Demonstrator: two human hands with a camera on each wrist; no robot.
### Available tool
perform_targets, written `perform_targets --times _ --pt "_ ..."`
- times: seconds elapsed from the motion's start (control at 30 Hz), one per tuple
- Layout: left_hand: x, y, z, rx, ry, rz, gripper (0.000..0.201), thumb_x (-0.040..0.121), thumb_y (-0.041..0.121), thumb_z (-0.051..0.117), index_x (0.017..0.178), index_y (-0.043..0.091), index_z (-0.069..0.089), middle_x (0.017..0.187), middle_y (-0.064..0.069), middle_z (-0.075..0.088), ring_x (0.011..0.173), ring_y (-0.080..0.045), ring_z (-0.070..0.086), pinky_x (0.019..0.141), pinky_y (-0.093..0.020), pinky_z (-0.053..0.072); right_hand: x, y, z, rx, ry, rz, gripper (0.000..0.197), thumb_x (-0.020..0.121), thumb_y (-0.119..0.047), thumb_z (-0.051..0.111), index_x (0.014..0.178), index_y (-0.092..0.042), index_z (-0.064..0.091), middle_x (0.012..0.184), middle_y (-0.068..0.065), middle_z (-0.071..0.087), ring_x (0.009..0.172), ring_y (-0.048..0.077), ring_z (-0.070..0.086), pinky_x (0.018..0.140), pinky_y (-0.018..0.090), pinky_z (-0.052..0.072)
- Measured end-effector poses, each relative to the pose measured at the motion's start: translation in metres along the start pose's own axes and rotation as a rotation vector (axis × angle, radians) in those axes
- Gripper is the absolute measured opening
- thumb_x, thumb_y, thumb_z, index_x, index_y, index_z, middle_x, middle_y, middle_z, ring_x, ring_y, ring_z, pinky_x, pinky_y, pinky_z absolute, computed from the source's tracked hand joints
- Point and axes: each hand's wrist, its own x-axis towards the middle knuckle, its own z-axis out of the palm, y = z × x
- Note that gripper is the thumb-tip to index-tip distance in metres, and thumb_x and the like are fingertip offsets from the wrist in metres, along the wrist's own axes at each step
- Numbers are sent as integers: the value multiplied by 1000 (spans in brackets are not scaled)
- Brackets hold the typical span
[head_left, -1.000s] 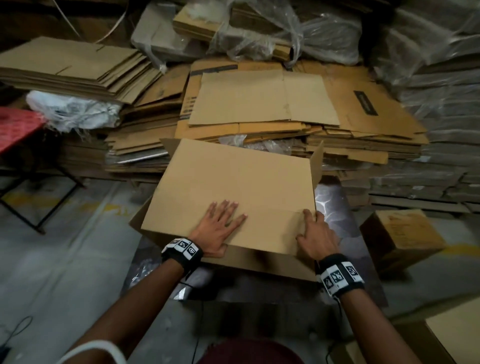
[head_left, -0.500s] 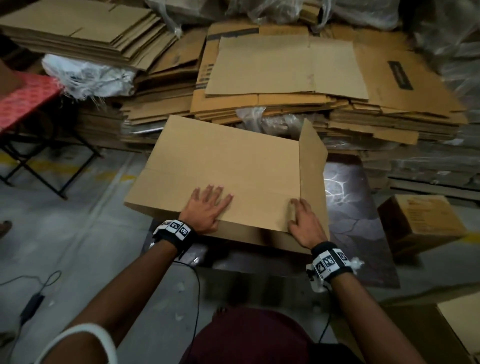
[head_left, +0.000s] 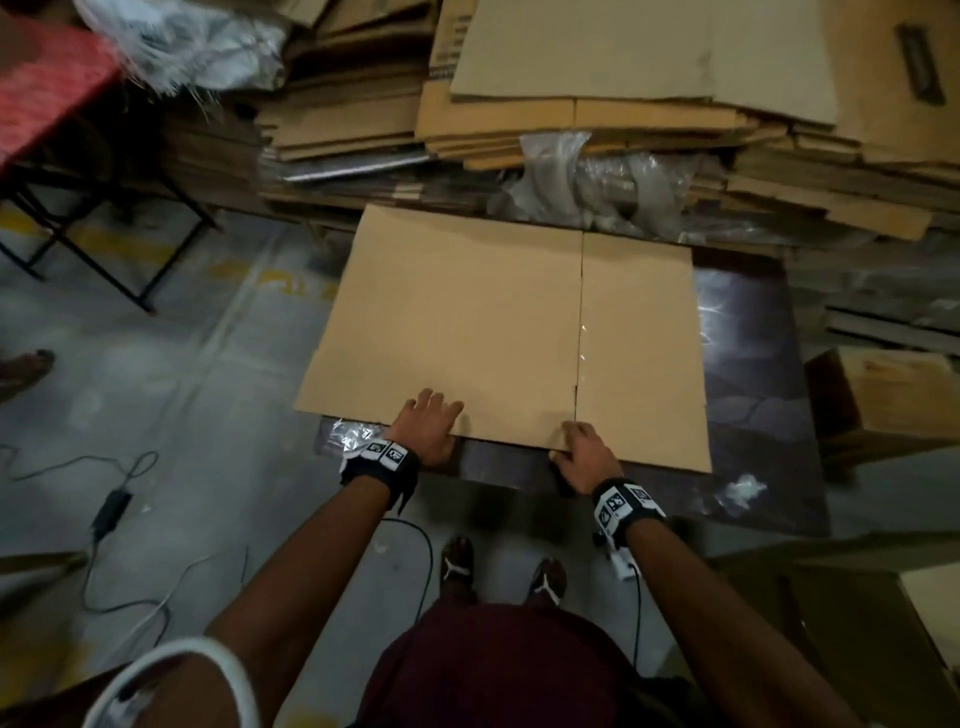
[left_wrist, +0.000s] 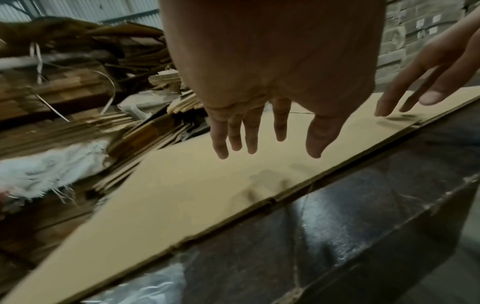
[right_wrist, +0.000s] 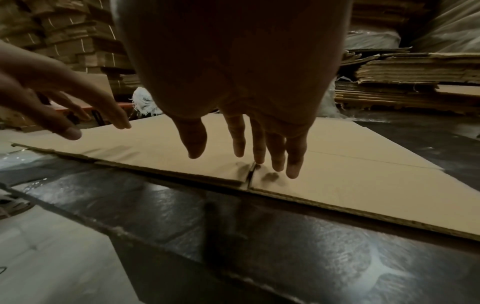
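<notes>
Stacks of flat cardboard (head_left: 597, 119) fill the head view at twelve o'clock. In front of them a dark wrapped slab (head_left: 748, 364) carries the flattened box (head_left: 467, 322), which lies level in the middle of the view with its near edge toward six o'clock. The step in hand looks like pressing the box flat and squaring it. The weight should therefore go straight down through open palms rather than forward, or the sheet may slide toward the stacks on that glossy wrap. The left hand (head_left: 428, 428) sits at seven o'clock on the near edge and the right hand (head_left: 584, 452) at five. They are apart from each other, fingers straight, gripping nothing, and the left wrist view leaves it unclear whether the left fingertips touch or hover. The right hand would do best to smooth along the crease (head_left: 581, 312) toward twelve, starting at the slot (right_wrist: 251, 173) under its fingers, where the panels could catch.
</notes>
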Motion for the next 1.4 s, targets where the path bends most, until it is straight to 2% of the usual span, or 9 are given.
perform_targets --times 0.3,0.43,0.53,0.7,0.8,0.93,1.1,1.27,1.4 --pt "43 13 33 44 28 181 72 93 42 59 153 10 34 161 -24 26 143 -43 32 110 -52 39 -6 1 20 -2 77 27 59 97 -25 61 151 -12 42 159 12 37 140 36 43 112 52 40" --pt "53 12 55 153 -15 261 56 90 34 50 133 -1 58 136 -38 53 108 -48 62 87 -56 54 -16 5 32 56 83 73 57 96 -20 61 150 -14 43 157 11 36 135 38 48 112 53 42" --pt "65 11 64 225 59 296 52 96 23 30 124 -5 64 123 -45 58 94 -54 67 73 -62 57 -26 5 37 64 102 67 58 95 -16 62 149 -14 44 156 11 37 130 37 52 111 52 43" --pt "62 25 51 339 47 221 41 95 7 33 114 -10 66 107 -47 62 85 -62 67 59 -66 56 -37 -2 30 -20 233 61 58 90 -12 63 146 -17 48 152 8 43 129 31 52 117 54 34" --pt "54 29 31 270 59 194 38 91 3 35 107 -9 68 97 -41 67 76 -55 70 57 -61 57 -34 -5 18 -95 326 25 63 86 -10 66 146 -19 49 151 6 47 140 27 44 121 60 22" --pt "18 34 -21 262 45 256 32 98 9 35 119 -1 56 102 -24 67 84 -41 70 68 -49 58 -31 -10 -10 -217 384 -40 53 87 -12 68 138 -22 58 141 2 59 135 27 51 118 64 21" --pt "-20 45 -59 215 151 235 35 104 27 42 132 8 48 122 -15 63 104 -39 68 78 -44 50 -41 -13 -52 -304 381 -90 34 97 -16 56 126 -31 64 118 -2 71 109 26 66 100 42 39" --pt "-45 33 -81 -97 442 200 49 101 31 46 145 8 45 130 -20 58 117 -41 58 101 -49 43 -57 -22 -94 -339 502 -150 43 82 -7 63 120 -26 66 109 1 72 99 30 67 92 44 42" --pt "-67 14 -104 72 600 164 78 93 57 44 155 10 33 157 -20 37 150 -40 26 120 -63 21 -66 -39 -148 -354 631 -201 41 77 -7 65 115 -22 67 107 5 72 96 33 66 89 46 43"
